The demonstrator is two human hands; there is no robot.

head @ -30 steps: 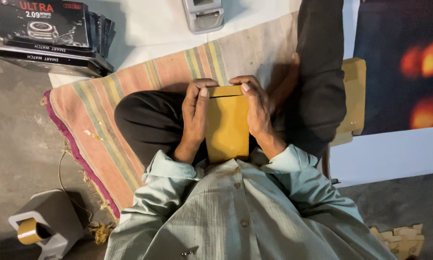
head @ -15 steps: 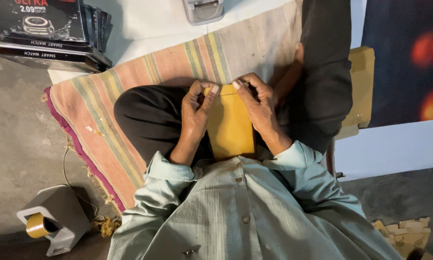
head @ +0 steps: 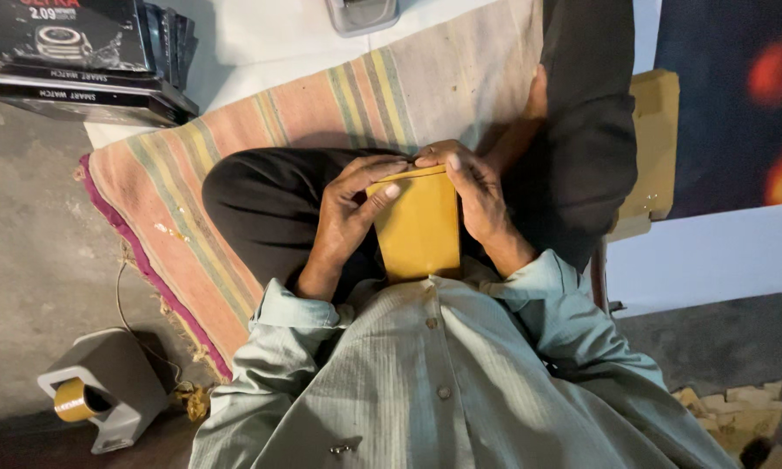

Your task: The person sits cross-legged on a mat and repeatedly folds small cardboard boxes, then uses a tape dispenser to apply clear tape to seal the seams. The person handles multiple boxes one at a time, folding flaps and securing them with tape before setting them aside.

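Both hands are gripping a yellow envelope (head: 419, 227) lying on the person's lap: the left hand (head: 349, 217) is pinching its left edge and the right hand (head: 476, 198) is clamping its right edge, fingertips meeting along its top edge. Left of the envelope, a striped rug (head: 235, 156) is spreading toward bare floor. Its lower end is disappearing under the shirt (head: 443, 373), and the boxes (head: 78, 52) far up-left are running out of view.

Envelope (head: 421, 230) sits centre frame between both hands, boxes (head: 78, 61) upper left, tape dispenser (head: 104, 399) (I think) lower left.
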